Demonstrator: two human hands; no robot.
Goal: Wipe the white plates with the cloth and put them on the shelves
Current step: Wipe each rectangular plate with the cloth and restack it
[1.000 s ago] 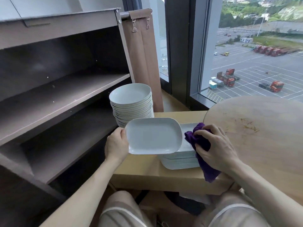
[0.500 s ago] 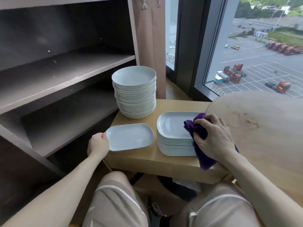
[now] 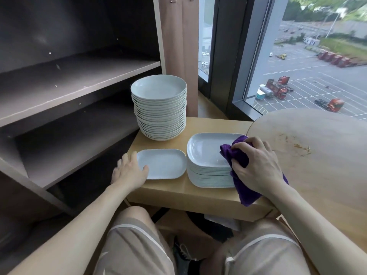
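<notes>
The left hand (image 3: 129, 171) lies with straight, spread fingers (image 3: 124, 160) at the near-left rim of a single white rounded-rectangular ceramic plate (image 3: 164, 163), gripping nothing; that plate rests flat on the pale wooden surface (image 3: 178, 193), probably set apart as wiped and awaiting a shelf; the right hand (image 3: 256, 165) curls its fingers round a bunched purple cloth (image 3: 236, 155), pressing it onto the top of the stack of white rectangular plates (image 3: 206, 155) directly beneath them, the stack's weight steadying the wipe; a tall stack of round white plates (image 3: 158, 108) stands beyond the left fingers; the brown wooden shelves (image 3: 79, 80) lie further left; no brand or writing is legible.
</notes>
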